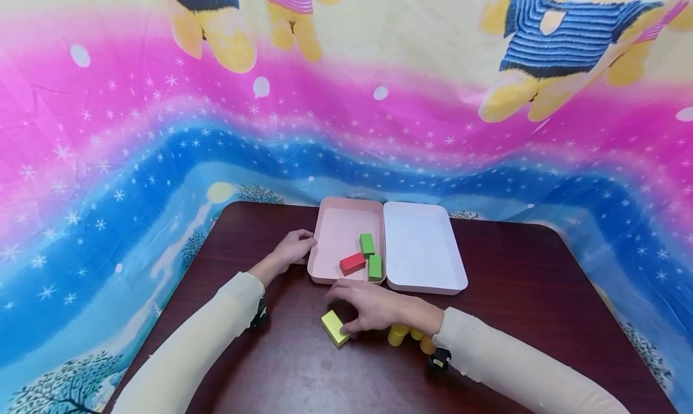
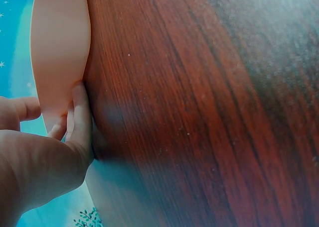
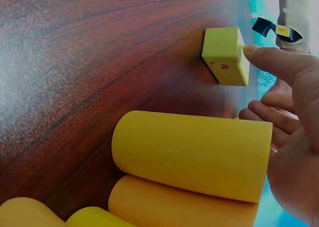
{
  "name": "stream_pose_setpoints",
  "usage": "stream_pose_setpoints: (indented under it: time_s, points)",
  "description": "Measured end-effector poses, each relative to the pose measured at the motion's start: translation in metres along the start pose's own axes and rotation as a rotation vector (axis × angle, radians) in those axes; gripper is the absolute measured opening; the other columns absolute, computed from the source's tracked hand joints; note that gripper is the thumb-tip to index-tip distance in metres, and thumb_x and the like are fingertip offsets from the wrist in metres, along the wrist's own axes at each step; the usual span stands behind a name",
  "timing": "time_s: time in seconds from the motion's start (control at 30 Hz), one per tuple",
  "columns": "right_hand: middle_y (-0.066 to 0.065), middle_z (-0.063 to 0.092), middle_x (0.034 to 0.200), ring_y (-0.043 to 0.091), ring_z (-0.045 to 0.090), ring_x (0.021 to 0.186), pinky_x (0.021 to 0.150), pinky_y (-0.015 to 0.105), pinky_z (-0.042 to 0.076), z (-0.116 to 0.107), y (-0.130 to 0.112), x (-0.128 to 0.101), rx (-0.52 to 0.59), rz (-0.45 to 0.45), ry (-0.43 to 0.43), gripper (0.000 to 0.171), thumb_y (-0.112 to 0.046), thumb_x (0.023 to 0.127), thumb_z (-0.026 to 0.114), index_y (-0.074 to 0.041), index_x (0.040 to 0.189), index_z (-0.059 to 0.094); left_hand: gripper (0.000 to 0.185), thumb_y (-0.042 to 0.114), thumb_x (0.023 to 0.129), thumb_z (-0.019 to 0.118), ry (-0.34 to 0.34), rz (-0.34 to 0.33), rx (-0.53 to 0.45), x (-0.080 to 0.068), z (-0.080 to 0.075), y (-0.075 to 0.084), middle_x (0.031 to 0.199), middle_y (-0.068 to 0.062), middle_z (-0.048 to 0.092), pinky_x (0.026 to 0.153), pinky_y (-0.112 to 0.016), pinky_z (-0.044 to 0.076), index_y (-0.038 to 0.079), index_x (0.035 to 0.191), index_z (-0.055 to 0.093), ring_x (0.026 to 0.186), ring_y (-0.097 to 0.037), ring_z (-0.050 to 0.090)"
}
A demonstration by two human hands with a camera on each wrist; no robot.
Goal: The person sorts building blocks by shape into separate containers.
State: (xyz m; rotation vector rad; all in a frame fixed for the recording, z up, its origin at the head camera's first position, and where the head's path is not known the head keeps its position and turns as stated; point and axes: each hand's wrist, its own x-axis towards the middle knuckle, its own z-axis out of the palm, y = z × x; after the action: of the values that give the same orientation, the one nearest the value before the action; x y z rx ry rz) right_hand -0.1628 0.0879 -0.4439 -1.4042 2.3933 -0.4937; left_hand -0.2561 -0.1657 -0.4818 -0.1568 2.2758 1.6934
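Observation:
In the head view my left hand [image 1: 292, 248] is at the left side of a pink tray [image 1: 335, 221]. Fingers rest over its rim and others lie against the outer wall [image 2: 60, 48], as the left wrist view shows. Two green blocks [image 1: 367, 245] and a red block [image 1: 353, 263] lie inside the tray. My right hand [image 1: 370, 305] is spread beside a yellow block [image 1: 334, 328] on the table. Its thumb tip touches or nearly touches the block's side [image 3: 227, 57], while the other fingers stand apart from it.
A white tray [image 1: 425, 245] stands against the pink tray's right side. Several yellow and orange cylinders [image 3: 194, 155] are under and beside my right wrist. The dark wooden table [image 1: 281, 366] ends at a patterned cloth backdrop [image 1: 325, 131].

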Motion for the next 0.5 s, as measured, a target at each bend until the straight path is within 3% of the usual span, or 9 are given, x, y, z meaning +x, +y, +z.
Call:
stream_pose_setpoints:
  time_s: [0.5]
  points:
    - [-0.002,0.062,0.136,0.012,0.060,0.122,0.109,0.027,0.048,0.0031,0.0006,0.0011,-0.021,-0.029,0.001,0.060,-0.034,0.091,0.085,-0.013,0.142,0.063,0.042,0.020,0.109,0.054,0.003,0.000,-0.003,0.0008,0.0008,0.0003,0.135,-0.020,0.062,0.088,-0.041,0.063,0.000,0.146,0.054,0.120,-0.028,0.065]
